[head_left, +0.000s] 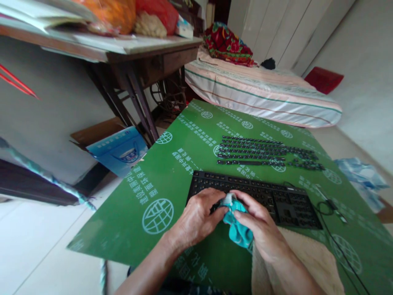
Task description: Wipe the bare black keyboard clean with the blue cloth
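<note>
Just in front of a black keyboard [285, 205], both hands meet around a teal cloth [241, 233] with a greyish-white patch at its top. My right hand [259, 223] grips this cloth between thumb and fingers, and its lower end hangs loose. My left hand [199, 213] is closed in a pinch against the cloth's left side. Something dark shows between its thumb and forefinger, too hidden to name. The keyboard's keycaps are off. Black keycaps [251, 150] lie in several rows on the green tabletop [181, 164] beyond it, with a smaller group at the right.
A beige cloth [310, 254] lies under my right forearm. A cable [340, 250] and a thin tool [333, 205] are right of the keyboard. A wooden desk [147, 53] stands at the left, a bed [264, 88] behind, and a blue box [118, 149] on the floor.
</note>
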`<act>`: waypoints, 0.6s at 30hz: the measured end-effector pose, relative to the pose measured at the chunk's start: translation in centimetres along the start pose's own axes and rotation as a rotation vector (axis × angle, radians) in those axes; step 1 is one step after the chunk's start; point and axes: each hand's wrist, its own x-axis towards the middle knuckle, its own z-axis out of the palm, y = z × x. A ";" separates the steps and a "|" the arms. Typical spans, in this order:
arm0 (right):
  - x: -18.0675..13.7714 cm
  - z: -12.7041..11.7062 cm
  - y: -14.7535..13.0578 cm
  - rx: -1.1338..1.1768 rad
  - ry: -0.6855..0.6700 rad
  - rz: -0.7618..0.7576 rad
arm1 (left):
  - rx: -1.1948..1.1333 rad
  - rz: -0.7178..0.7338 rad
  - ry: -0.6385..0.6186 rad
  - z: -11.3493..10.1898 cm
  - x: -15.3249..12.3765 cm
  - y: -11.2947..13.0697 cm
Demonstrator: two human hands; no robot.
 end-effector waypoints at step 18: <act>-0.8 -0.8 0.1 -0.109 -0.289 0.013 | -1.172 -0.658 0.202 1.2 0.0 -0.4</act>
